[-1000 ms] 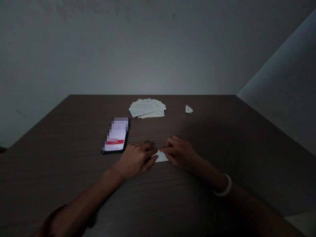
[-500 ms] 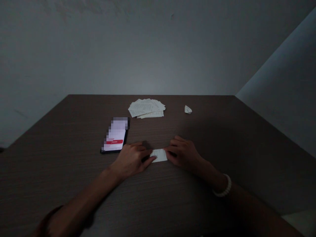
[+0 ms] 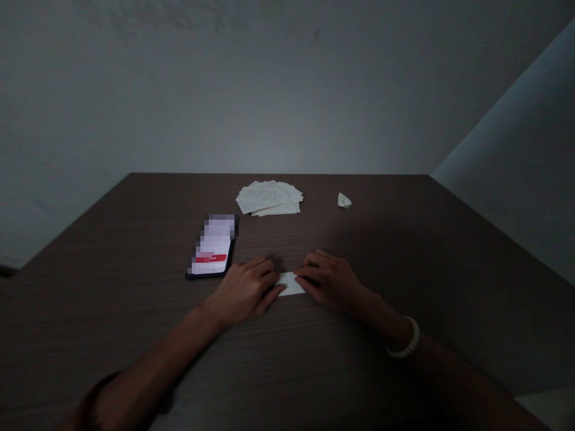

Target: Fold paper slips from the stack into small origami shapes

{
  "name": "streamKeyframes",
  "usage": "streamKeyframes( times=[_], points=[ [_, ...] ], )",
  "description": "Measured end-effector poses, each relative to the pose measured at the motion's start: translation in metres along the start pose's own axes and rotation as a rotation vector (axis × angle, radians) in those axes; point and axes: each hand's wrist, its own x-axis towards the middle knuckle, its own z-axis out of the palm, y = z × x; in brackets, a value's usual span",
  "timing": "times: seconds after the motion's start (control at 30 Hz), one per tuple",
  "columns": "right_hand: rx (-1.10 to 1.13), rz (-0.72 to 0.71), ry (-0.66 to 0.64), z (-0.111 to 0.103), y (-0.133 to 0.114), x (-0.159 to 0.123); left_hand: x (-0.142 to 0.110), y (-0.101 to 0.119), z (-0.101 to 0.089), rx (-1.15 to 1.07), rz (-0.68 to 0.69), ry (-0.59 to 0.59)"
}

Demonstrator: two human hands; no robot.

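A small white slip of printed paper [image 3: 291, 285] lies on the dark wooden table in front of me. My left hand [image 3: 249, 289] pinches its left end between thumb and fingers. At its right end, the fingertips of my right hand [image 3: 331, 280] are closed on the paper's upper edge. The fingers cover both ends of the slip. Close beyond my left hand lies a phone [image 3: 214, 244] with its screen lit, partly blurred out and showing a red bar.
A fanned pile of printed paper slips [image 3: 271, 197] lies toward the table's far edge. To its right sits a crumpled piece of paper [image 3: 344, 201]. The table [image 3: 135, 251] meets a grey wall [image 3: 278, 90] at the back.
My right hand's fingertips have slid left along the top of the slip. The left hand stays at the left end, its fingers slightly more bent. The view has shifted slightly.
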Motion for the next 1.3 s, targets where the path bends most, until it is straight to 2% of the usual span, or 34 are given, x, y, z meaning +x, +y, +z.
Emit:
streamKeyframes(
  times=[0.6, 0.83, 1.0, 1.3],
  points=[
    [-0.026, 0.061, 0.021, 0.003, -0.002, -0.003, 0.003, 0.002, -0.001, -0.029, 0.025, -0.089],
    [-0.044, 0.100, 0.040, 0.004, 0.002, -0.001, 0.001, 0.001, 0.004, -0.074, 0.034, 0.000],
    [-0.043, 0.123, 0.047, 0.007, 0.003, -0.001, 0.000, -0.001, 0.005, -0.027, 0.021, 0.087],
    [-0.043, -0.007, -0.086, -0.007, 0.002, -0.006, -0.001, -0.002, 0.007, -0.008, 0.034, 0.095]
  ],
)
